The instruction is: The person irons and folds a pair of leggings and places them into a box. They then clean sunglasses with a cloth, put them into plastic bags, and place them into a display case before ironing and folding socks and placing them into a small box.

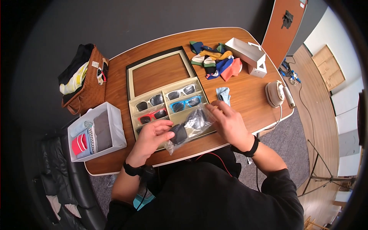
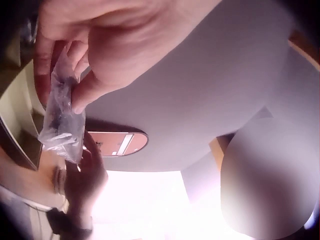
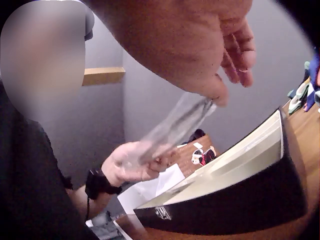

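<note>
A clear plastic bag [image 1: 193,125] with dark sunglasses inside is held slantwise above the sunglasses case [image 1: 176,118]. My left hand [image 1: 152,138] pinches the bag's left end between thumb and fingers, as the left wrist view shows. At the other end is my right hand [image 1: 232,124]; in the right wrist view its thumb touches the bag's edge while the fingers stand apart from the thumb. Below, the case's compartments hold white sunglasses [image 1: 182,92], cream-framed sunglasses [image 1: 150,102], red sunglasses [image 1: 153,115] and blue sunglasses [image 1: 186,104]. My left hand partly covers another pair.
The case's windowed lid [image 1: 180,51] lies folded back. To the left are a white bin [image 1: 119,130] of folded cloth and a brown basket [image 1: 84,90]. Colourful socks [image 1: 211,57], a light-blue cloth [image 1: 223,95], a white box [image 1: 245,51] and a garment steamer [image 1: 274,94] lie right.
</note>
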A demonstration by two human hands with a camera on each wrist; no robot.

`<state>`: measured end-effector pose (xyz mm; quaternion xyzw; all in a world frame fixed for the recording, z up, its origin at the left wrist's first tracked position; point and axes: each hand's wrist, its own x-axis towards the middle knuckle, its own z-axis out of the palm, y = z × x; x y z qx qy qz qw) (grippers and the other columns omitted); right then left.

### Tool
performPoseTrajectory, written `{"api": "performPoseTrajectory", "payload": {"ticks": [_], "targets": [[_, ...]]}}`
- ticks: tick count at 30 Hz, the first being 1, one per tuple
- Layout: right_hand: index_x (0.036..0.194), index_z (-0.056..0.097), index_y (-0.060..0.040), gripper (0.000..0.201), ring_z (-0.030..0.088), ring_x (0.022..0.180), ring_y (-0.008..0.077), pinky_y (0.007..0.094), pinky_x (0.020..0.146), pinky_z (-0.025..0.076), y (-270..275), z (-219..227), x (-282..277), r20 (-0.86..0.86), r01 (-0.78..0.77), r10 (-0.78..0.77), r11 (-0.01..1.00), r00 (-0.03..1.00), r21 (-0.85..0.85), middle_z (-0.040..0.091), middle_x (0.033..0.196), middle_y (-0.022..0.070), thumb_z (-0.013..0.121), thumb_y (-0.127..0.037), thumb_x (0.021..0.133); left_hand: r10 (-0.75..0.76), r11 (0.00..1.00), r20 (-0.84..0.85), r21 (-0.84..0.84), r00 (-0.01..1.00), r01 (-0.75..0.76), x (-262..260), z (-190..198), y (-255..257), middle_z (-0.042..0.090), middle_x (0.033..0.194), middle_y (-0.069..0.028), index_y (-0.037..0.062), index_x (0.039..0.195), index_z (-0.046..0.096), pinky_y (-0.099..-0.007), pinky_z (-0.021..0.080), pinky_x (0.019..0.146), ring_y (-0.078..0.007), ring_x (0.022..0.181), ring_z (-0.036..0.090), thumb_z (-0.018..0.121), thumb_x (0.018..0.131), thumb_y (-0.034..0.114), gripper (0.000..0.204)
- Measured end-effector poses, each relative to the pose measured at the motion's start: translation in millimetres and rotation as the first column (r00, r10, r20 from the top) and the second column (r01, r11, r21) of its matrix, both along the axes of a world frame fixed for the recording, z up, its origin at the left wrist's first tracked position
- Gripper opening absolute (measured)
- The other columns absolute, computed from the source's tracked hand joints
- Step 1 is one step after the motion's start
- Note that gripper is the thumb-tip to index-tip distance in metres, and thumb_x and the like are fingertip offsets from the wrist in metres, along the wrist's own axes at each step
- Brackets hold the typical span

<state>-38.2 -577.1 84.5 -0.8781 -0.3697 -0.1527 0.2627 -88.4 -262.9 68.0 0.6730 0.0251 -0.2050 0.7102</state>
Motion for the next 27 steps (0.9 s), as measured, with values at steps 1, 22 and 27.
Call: {"api": "performPoseTrajectory", "payload": {"ticks": [1, 22, 27], "targets": [[0.131, 0.066, -0.0013, 0.042, 0.07, 0.093, 0.0353, 0.0431, 0.082, 0.059, -2.0, -4.1, 3.9, -0.053, 0.063, -0.06, 0.996, 0.997, 0.06, 0.065, 0.111, 0.0162, 0.069, 0.0, 0.089, 0.037, 0.998, 0.019, 0.05, 0.999, -0.038, 1.3, 2.6, 1.7, 0.076, 0.114, -0.0104, -0.0035, 0.136, 0.064, -0.0278, 0.057, 0.09, -0.014, 0.102, 0.072, 0.076, 0.097, -0.002, 0.041], [0.107, 0.078, 0.0024, 0.016, 0.065, 0.072, 0.0059, 0.0225, 0.064, 0.052, 8.5, -44.3, 67.9, -0.764, 0.302, 0.341, 0.771, 0.548, 0.561, 0.075, 0.082, 0.0006, 0.079, -0.012, 0.101, -0.132, 0.927, 0.3, 0.375, 0.945, 0.01, 46.3, -8.2, 6.1, 0.078, 0.113, -0.0127, -0.0015, 0.126, 0.072, -0.0299, 0.059, 0.09, -0.0154, 0.101, 0.075, 0.079, 0.094, 0.001, 0.033], [0.107, 0.077, 0.0031, 0.015, 0.069, 0.073, 0.0081, 0.0243, 0.065, 0.055, 1.4, -54.7, 87.3, -0.739, 0.292, 0.28, 0.789, 0.613, 0.541, 0.074, 0.081, 0.0014, 0.077, -0.011, 0.101, -0.153, 0.853, 0.437, 0.511, 0.886, -0.105, 62.5, -6.7, -11.6, 0.081, 0.102, -0.0172, 0.0014, 0.118, 0.077, -0.0328, 0.06, 0.085, -0.0203, 0.092, 0.078, 0.081, 0.089, 0.004, 0.03]]}}
